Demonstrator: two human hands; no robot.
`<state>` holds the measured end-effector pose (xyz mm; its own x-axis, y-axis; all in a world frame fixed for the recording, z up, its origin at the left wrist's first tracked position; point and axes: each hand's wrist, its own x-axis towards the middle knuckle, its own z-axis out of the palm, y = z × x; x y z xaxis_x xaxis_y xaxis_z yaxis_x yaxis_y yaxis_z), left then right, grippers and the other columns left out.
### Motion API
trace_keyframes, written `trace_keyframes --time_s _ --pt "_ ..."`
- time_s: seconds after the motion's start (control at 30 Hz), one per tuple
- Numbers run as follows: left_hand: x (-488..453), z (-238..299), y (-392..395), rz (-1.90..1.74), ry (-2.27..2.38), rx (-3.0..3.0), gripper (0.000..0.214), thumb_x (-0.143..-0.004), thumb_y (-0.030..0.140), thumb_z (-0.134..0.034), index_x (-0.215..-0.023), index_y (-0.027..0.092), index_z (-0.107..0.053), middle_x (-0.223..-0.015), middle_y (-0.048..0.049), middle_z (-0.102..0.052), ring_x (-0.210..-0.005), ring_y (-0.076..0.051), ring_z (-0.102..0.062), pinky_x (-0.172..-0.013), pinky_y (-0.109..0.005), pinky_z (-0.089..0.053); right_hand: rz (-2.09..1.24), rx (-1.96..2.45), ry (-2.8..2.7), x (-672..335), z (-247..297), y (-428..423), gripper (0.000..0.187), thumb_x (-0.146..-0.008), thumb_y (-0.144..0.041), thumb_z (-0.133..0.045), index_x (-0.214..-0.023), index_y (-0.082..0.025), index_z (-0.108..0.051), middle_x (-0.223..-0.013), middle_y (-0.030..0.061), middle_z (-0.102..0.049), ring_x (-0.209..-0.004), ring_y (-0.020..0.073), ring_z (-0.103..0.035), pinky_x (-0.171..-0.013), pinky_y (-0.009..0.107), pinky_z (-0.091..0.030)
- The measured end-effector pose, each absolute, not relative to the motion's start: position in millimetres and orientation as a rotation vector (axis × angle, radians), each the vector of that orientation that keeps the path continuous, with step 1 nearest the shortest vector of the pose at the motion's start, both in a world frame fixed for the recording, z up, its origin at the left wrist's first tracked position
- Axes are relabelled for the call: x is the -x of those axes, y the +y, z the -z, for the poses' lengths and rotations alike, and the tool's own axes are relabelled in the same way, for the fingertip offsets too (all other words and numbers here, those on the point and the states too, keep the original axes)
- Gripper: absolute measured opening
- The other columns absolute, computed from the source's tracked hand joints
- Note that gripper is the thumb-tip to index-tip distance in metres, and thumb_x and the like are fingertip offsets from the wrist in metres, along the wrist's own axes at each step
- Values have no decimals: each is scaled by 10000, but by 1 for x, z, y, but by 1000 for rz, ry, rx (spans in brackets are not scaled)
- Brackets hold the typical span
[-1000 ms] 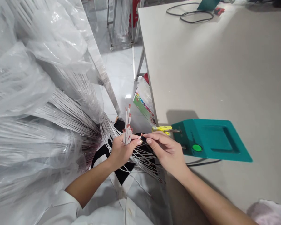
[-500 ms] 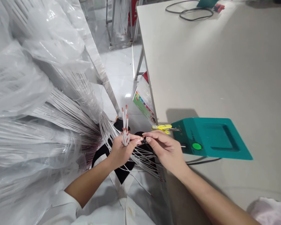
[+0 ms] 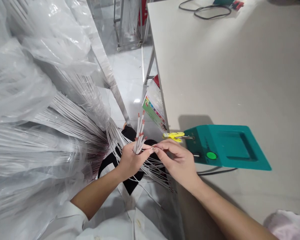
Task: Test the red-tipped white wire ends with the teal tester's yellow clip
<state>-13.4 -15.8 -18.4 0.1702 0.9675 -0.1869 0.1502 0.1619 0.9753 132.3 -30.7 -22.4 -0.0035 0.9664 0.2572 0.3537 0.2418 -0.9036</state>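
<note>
My left hand is closed around a bunch of white wires whose reddish-brown tips stand up above the fist. Its thumb and forefinger meet the fingertips of my right hand, which are pinched together at the same spot. What sits in that pinch is small and mostly hidden by the fingers; it may be a wire's end. Below both hands, the wires' long loose lengths lie across my lap. Just beyond my right hand, a yellow-handled clip sticks out from a teal box with a green round button.
Large bundles of white wires under clear plastic fill the left side. A pale table spans the right, with a black cable at its far end. Between them is a tiled floor with a printed bag and a metal rack.
The wire tips in my left hand have shifted and tilted slightly to the right. My fingertips have come closer together, covering the small piece between them.
</note>
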Motion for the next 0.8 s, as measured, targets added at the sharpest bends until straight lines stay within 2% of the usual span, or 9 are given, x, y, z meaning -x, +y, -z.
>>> trace_keyframes --time_s 0.37,0.47,0.6,0.8 --pt "18 20 -17 -821 1180 -1243 208 -747 316 -600 -731 138 -706 -653 -19 -633 -649 -134 -537 -648 -256 -412 -789 1284 -1643 -138 21 -27 81 -806 -191 -563 -735 -200 -599 -695 16 -594 -649 139 -553 -608 284 -452" --pt "20 17 -16 -782 1162 -1227 220 -750 318 -590 -728 128 -698 -627 -19 -602 -639 -133 -518 -617 -254 -401 -761 1283 -1688 -146 14 -24 76 -817 -188 -553 -836 -210 -624 -767 32 -627 -719 151 -580 -670 298 -472" --pt "21 15 -15 -765 1134 -1270 198 -748 287 -582 -696 119 -673 -620 -18 -577 -629 -128 -498 -609 -255 -395 -723 1191 -1859 -153 1 -22 190 -793 -159 -592 -964 -228 -634 -903 55 -633 -849 159 -593 -742 293 -481" --pt "29 18 -12 -720 968 -1394 172 -739 260 -582 -648 126 -639 -636 -19 -580 -645 -130 -520 -626 -255 -405 -961 1009 -1926 -154 -2 -18 123 -811 -151 -567 -821 -223 -666 -817 36 -619 -743 118 -597 -635 239 -486"
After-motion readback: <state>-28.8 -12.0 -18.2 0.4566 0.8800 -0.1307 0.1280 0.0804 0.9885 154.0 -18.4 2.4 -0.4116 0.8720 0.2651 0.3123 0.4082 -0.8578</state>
